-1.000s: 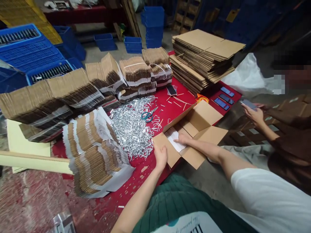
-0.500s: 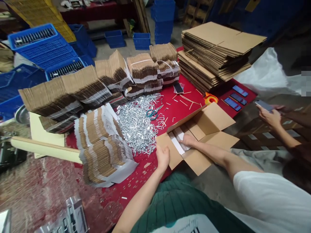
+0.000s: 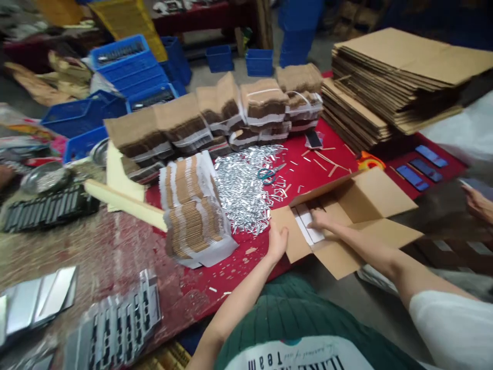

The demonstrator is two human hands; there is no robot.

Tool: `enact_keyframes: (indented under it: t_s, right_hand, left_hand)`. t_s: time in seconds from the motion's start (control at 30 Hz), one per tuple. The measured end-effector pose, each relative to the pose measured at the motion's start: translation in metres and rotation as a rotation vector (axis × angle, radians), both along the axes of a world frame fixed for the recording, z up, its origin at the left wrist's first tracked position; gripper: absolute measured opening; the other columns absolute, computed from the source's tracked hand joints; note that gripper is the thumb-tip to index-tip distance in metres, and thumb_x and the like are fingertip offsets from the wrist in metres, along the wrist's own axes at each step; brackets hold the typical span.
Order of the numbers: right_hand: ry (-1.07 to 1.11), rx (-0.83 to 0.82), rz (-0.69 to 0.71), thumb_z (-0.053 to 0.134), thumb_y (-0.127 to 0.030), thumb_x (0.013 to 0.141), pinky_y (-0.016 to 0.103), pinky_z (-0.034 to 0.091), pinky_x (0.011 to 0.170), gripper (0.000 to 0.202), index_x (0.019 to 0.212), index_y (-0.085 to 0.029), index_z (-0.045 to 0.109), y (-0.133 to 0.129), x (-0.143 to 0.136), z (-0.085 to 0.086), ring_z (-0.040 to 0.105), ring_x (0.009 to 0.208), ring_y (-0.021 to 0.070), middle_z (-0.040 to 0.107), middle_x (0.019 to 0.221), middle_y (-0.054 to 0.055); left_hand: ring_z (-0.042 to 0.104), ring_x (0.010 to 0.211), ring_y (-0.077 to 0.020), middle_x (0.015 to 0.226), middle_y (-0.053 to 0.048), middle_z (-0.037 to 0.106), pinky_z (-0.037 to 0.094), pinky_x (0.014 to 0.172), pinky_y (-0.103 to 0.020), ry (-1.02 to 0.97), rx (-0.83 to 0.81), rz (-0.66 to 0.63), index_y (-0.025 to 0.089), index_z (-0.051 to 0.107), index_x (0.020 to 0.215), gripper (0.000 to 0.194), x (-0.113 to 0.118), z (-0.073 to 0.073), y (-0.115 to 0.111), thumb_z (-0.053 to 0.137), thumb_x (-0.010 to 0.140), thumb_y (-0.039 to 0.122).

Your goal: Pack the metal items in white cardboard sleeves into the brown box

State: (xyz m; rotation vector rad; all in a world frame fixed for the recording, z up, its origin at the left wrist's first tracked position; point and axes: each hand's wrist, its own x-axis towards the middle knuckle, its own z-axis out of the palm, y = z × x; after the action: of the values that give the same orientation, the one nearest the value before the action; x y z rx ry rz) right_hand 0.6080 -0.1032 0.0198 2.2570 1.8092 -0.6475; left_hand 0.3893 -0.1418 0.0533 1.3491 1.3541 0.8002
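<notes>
An open cardboard box (image 3: 372, 198) sits at the front edge of the red-covered table, its flaps spread outward. My left hand (image 3: 278, 240) grips the box's left flap, thumb on the near side and fingers partly hidden. Inside the box, flat white boxes (image 3: 304, 226) stand in a row against the left end. My right hand (image 3: 320, 219) reaches into the carton with fingers curled at a white box; the fingertips are partly hidden. Left of the carton lies a heap of small silvery metal pieces (image 3: 246, 190), with teal-handled scissors (image 3: 266, 176) on its right side.
Bundled brown cardboard pieces (image 3: 181, 121) line the table's back, with another bundle (image 3: 196, 221) nearer. Flattened cartons (image 3: 400, 56) are stacked at back right. Phones (image 3: 425, 169) and an orange tape roll (image 3: 370, 161) lie at right. Another person's hand (image 3: 477, 203) holds a phone.
The view has swung left, so everything sits further right and more of the left table shows. My left hand stays on the flap and my right hand stays inside the box.
</notes>
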Motion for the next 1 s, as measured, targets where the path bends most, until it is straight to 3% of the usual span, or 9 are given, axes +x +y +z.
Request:
enact_keyframes:
  t_s: [0.07,0.13,0.2,0.33,0.47,0.6,0.73,0.9,1.0]
  right_hand:
    - [-0.053,0.224,-0.119,0.043,-0.028,0.086,0.032,0.043,0.068,0.030,0.089,-0.006,0.063,0.004,-0.034,0.024,0.060,0.077,0.0238,0.063,0.087,0.020]
    - [0.024,0.570,-0.143,0.035,-0.027,0.090,0.031,0.041,0.072,0.031,0.092,-0.010,0.061,-0.001,-0.090,0.045,0.056,0.081,0.0219,0.060,0.088,0.016]
    - [0.199,0.825,0.065,0.036,-0.028,0.091,0.030,0.040,0.074,0.027,0.094,-0.014,0.059,-0.016,-0.166,0.055,0.053,0.082,0.0202,0.058,0.087,0.011]
    - [0.310,0.799,0.683,0.045,-0.022,0.086,0.033,0.037,0.080,0.029,0.112,-0.014,0.055,-0.055,-0.317,0.041,0.048,0.093,0.0226,0.057,0.100,0.012]
    - [0.113,0.736,0.772,0.043,-0.011,0.083,0.043,0.028,0.093,0.043,0.127,-0.011,0.047,-0.070,-0.380,0.007,0.035,0.116,0.0292,0.046,0.127,0.018]
    - [0.045,0.688,0.799,0.044,-0.014,0.084,0.043,0.027,0.091,0.041,0.124,-0.015,0.050,-0.073,-0.369,-0.002,0.033,0.114,0.0289,0.048,0.121,0.018]
    - [0.048,0.627,0.845,0.044,-0.024,0.088,0.037,0.029,0.080,0.024,0.105,-0.019,0.060,-0.083,-0.359,0.009,0.038,0.096,0.0249,0.051,0.100,0.012]
    - [0.035,0.606,0.830,0.044,-0.027,0.089,0.033,0.028,0.078,0.020,0.095,-0.018,0.061,-0.080,-0.357,0.014,0.037,0.096,0.0238,0.050,0.104,0.012]
    - [0.023,0.488,0.913,0.039,-0.022,0.091,0.031,0.029,0.074,0.022,0.092,-0.018,0.061,-0.074,-0.361,0.025,0.040,0.090,0.0218,0.053,0.097,0.011]
  left_hand:
    - [0.062,0.088,-0.0153,0.103,-0.006,0.063,0.048,0.081,-0.030,-0.035,-0.017,-0.049,0.019,0.040,0.124,0.040,-0.039,-0.003,-0.008,0.044,0.084,0.022]
    - [0.062,0.075,-0.0127,0.092,-0.003,0.063,0.047,0.075,-0.027,-0.001,-0.023,0.075,0.018,0.042,0.122,0.038,-0.094,-0.007,-0.024,0.043,0.085,0.024]
    - [0.060,0.069,-0.0114,0.084,-0.002,0.062,0.046,0.073,-0.026,0.092,-0.027,0.317,0.016,0.044,0.120,0.036,-0.155,-0.013,-0.046,0.043,0.084,0.023]
    - [0.058,0.071,-0.0118,0.083,-0.003,0.061,0.045,0.075,-0.026,0.255,0.020,0.591,0.014,0.047,0.116,0.035,-0.269,-0.025,-0.097,0.044,0.081,0.019]
    - [0.059,0.078,-0.0133,0.088,-0.004,0.060,0.046,0.081,-0.029,0.365,0.048,0.593,0.016,0.049,0.113,0.035,-0.338,-0.037,-0.140,0.044,0.079,0.014]
    - [0.058,0.092,-0.0177,0.105,-0.010,0.057,0.045,0.089,-0.035,0.500,0.066,0.539,0.015,0.049,0.116,0.039,-0.356,-0.041,-0.154,0.044,0.077,0.012]
    - [0.045,0.119,-0.0249,0.121,-0.015,0.048,0.036,0.101,-0.041,0.547,0.183,0.453,0.013,0.045,0.123,0.045,-0.343,-0.040,-0.130,0.051,0.079,0.020]
    - [0.045,0.121,-0.0248,0.131,-0.018,0.038,0.037,0.100,-0.039,0.359,0.197,0.490,0.014,0.035,0.131,0.059,-0.330,-0.044,-0.091,0.056,0.079,0.031]
    - [0.050,0.112,-0.0232,0.125,-0.016,0.045,0.038,0.097,-0.038,0.212,0.124,0.608,0.016,0.037,0.129,0.063,-0.329,-0.041,-0.078,0.063,0.074,0.032]
